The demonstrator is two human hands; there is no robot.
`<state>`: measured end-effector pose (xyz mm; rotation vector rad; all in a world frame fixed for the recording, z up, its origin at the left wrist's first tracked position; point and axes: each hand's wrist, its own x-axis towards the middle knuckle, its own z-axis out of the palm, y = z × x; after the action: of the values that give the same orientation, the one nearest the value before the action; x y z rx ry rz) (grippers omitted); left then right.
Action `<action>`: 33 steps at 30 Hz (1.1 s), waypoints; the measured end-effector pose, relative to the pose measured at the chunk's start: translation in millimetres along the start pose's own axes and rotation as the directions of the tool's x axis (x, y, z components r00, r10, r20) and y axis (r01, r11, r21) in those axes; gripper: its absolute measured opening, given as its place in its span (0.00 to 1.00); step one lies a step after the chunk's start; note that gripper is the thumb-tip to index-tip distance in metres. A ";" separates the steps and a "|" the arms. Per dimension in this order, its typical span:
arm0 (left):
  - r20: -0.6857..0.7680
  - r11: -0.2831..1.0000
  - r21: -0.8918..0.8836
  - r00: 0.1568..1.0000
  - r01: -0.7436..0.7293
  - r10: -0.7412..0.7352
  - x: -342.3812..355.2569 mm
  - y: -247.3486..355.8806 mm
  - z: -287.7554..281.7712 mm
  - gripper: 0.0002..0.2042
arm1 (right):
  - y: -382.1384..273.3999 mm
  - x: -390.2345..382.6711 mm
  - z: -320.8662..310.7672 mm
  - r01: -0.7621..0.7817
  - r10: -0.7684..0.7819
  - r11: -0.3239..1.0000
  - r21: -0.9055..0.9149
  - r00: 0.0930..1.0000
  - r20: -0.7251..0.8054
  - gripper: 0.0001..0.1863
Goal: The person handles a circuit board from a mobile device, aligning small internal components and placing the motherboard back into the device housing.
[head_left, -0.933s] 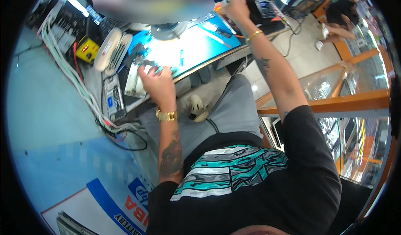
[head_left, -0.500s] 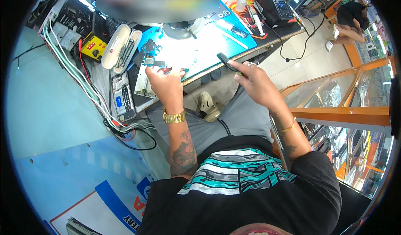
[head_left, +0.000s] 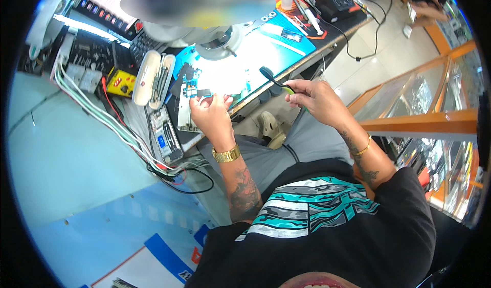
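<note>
My left hand (head_left: 210, 115) is closed at the bench's front edge, its fingertips on the near edge of a small blue phone circuit board (head_left: 191, 86). Part of the board's edge is hidden behind the fingers. Between the thumb and fingers of my right hand (head_left: 319, 103) is a slim brush with a black head (head_left: 266, 73) and a green patch on its handle. The brush points up and left, its head over the bench's front edge, apart from the board.
A brightly lit blue mat (head_left: 286, 37) covers the bench under a round grey stand (head_left: 220, 45). To the left lie an open tool case (head_left: 148, 78), an opened phone (head_left: 166, 137) and a yellow power unit (head_left: 121, 83). Cables (head_left: 120, 129) run down the left side; a glass cabinet (head_left: 414, 119) stands right.
My view has turned slightly, so the bench appears farther right and lower. My right hand has shifted, and more of the brush's handle shows. The left hand stays at the board.
</note>
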<state>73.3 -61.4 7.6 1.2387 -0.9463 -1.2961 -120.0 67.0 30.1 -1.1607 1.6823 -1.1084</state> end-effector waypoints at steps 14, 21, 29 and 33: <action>-0.053 0.993 0.115 0.999 0.009 -0.003 6.9 -4.2 0.9 0.25 | 18.9 -8.8 39.4 0.197 -0.287 0.815 -0.546 0.955 -0.083 0.17; -0.057 0.998 0.066 0.998 0.020 -0.016 6.7 -5.5 1.8 0.25 | 2.2 -0.4 32.7 0.258 -0.304 0.722 -0.642 0.952 0.040 0.17; -0.057 0.998 0.055 0.998 0.005 -0.002 7.8 -8.2 0.8 0.25 | 12.3 21.0 19.4 0.297 -0.388 0.689 -0.661 0.922 0.010 0.17; -0.082 0.999 0.039 0.997 -0.002 0.005 7.2 -6.1 2.6 0.25 | 24.1 22.1 15.9 0.324 -0.460 0.685 -0.653 0.887 -0.043 0.11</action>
<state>70.5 -68.0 1.0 1.3098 -0.9184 -1.2204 -117.4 47.1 -0.2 -1.9781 2.1166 -0.9444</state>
